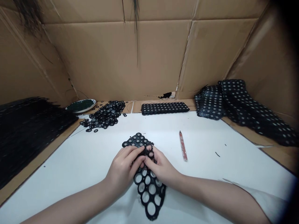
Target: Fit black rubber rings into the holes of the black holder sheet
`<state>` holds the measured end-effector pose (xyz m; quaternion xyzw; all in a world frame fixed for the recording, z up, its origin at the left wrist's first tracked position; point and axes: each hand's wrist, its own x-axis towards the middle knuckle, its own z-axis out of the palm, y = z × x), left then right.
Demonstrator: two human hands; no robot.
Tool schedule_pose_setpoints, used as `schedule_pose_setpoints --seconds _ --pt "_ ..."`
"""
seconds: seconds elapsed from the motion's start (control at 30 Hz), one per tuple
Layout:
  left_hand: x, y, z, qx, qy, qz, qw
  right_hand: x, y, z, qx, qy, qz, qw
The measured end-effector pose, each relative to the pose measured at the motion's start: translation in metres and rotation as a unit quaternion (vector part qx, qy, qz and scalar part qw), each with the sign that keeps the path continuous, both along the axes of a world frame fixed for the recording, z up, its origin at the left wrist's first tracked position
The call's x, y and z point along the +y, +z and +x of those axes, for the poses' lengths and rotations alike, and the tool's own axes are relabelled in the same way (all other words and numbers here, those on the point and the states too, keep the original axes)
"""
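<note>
A black mesh of joined rings (152, 189) lies lengthwise between my hands, its near end hanging toward me and its far end on the white tabletop. My left hand (127, 161) is closed on its left side, with thumb and index finger pinching near the middle. From the right, my right hand (162, 165) also grips it, thumb tip close to my left thumb. The fingers cover the mesh's middle, and whatever small piece may be between the fingertips is hidden. To the right of my hands lies a red pointed tool (183, 146) with a dark tip, in clear wrapping.
Loose black rings (106, 115) are heaped at the back left beside a dish with dark green contents (81, 106). A bundle of black strands (30, 130) lies far left. Finished-looking ring strips (165, 108) and folded ring mesh (247, 109) line the back and right. Cardboard walls (116, 59) enclose the table.
</note>
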<state>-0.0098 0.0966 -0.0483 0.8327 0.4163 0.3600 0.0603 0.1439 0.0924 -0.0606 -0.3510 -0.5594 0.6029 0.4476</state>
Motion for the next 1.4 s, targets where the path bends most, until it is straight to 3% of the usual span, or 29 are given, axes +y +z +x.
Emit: schedule_pose_setpoints --seconds 0.1,0.2,0.37,0.5,0.63,0.7,0.8,1.0,1.2,1.3,1.4 --pt "0.002 -0.001 -0.002 0.034 -0.001 -0.014 0.999 -0.001 0.002 0.000 -0.006 0.010 0.010 1.000" --pt "0.003 0.005 -0.001 0.032 -0.008 -0.076 0.997 -0.002 0.003 0.000 -0.024 0.016 0.014 1.000" --pt "0.003 0.019 0.004 -0.093 0.060 -0.205 0.973 -0.001 0.011 -0.002 -0.026 0.010 0.045 0.999" --pt "0.008 0.025 -0.001 -0.177 0.083 -0.194 0.961 0.000 0.012 -0.001 -0.019 0.014 0.031 0.999" --pt "0.019 0.028 -0.012 -0.223 0.173 -0.112 0.953 0.001 0.008 0.005 -0.014 -0.022 -0.008 1.000" --pt "0.020 0.027 -0.012 -0.162 0.156 -0.117 0.967 0.002 0.007 0.006 -0.014 -0.033 -0.017 0.999" --pt "0.012 0.020 -0.005 -0.074 0.067 -0.141 0.985 0.003 0.008 0.005 -0.023 -0.047 -0.016 0.999" --pt "-0.002 0.011 0.006 -0.016 -0.043 -0.230 0.972 0.003 0.007 0.003 -0.030 -0.044 -0.007 0.999" --pt "-0.003 0.014 0.006 -0.023 -0.044 -0.283 0.958 0.005 0.005 0.005 -0.026 -0.031 0.004 0.999" --pt "0.000 0.018 0.007 -0.088 -0.028 -0.327 0.940 0.004 0.007 0.004 -0.032 0.003 0.015 0.999" --pt "0.011 0.022 0.000 -0.202 0.050 -0.311 0.927 0.002 0.007 0.003 -0.028 -0.007 0.019 0.999"
